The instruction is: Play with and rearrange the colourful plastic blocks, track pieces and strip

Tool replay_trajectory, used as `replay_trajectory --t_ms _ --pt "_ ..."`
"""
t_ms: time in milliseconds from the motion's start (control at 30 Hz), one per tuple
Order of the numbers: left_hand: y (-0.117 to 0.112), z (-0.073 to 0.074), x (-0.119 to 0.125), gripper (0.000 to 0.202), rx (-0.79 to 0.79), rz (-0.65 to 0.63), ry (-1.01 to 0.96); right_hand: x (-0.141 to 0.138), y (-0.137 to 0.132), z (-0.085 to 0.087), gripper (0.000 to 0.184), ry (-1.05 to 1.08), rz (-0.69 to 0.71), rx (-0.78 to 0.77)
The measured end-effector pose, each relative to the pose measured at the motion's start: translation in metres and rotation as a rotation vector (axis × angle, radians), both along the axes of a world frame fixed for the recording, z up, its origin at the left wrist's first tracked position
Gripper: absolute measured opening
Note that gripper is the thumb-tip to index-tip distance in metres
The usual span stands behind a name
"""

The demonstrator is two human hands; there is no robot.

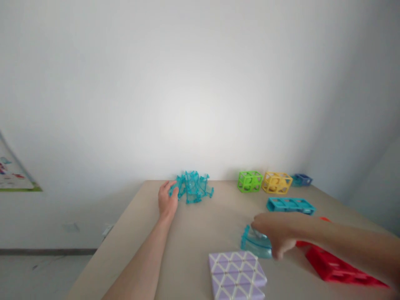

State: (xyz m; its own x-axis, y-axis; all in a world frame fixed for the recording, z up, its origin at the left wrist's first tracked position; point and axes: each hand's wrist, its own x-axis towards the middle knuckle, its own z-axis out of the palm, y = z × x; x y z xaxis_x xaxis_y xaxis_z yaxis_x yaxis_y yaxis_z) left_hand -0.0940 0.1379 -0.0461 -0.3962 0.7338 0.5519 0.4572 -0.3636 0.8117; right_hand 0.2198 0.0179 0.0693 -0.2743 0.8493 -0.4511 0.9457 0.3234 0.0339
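My left hand [168, 199] is at the far edge of the table, at the left side of a pile of translucent teal plastic pieces [193, 187]. Its fingers are slightly curled, with the thumb apart from them, and nothing shows in its grip. My right hand [275, 231] is bent down over a curved, translucent teal plastic piece [256, 246] at centre right. Thumb and fingers come down around this piece, partly covering it, and the hand is somewhat blurred. Just in front lies a flat block of purple and white triangle-patterned pieces [236, 273].
Open-frame blocks in green [250, 181] and yellow [276, 183] stand along the back, with a dark blue piece [303, 179] farther right. A teal frame row [291, 205] lies behind my right hand. Red frame pieces [334, 264] lie under my right forearm. A wall [200, 104] rises behind the table.
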Motion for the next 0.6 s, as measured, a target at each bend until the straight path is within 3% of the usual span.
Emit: replay_trajectory --t_ms 100,200,300,400,500,600 --pt "-0.003 0.002 0.0 0.023 0.041 0.019 0.016 -0.009 0.017 0.0 0.011 0.171 -0.103 0.118" --pt "-0.011 0.008 0.003 0.023 0.135 0.055 0.067 -0.034 0.05 0.014 0.01 0.36 -0.197 0.261" --pt "-0.021 0.015 0.011 0.027 0.268 0.011 0.243 -0.075 0.081 0.026 0.017 0.523 -0.218 0.293" --pt "-0.027 0.018 0.019 0.025 0.317 -0.086 0.39 -0.126 0.098 0.027 0.024 0.696 -0.214 0.257" --pt "-0.023 0.015 0.02 0.03 0.298 -0.084 0.299 -0.168 0.103 0.024 0.025 0.816 -0.199 0.213" --pt "-0.015 0.008 0.013 0.034 0.224 0.0 0.127 -0.182 0.111 0.026 0.027 0.891 -0.208 0.184"
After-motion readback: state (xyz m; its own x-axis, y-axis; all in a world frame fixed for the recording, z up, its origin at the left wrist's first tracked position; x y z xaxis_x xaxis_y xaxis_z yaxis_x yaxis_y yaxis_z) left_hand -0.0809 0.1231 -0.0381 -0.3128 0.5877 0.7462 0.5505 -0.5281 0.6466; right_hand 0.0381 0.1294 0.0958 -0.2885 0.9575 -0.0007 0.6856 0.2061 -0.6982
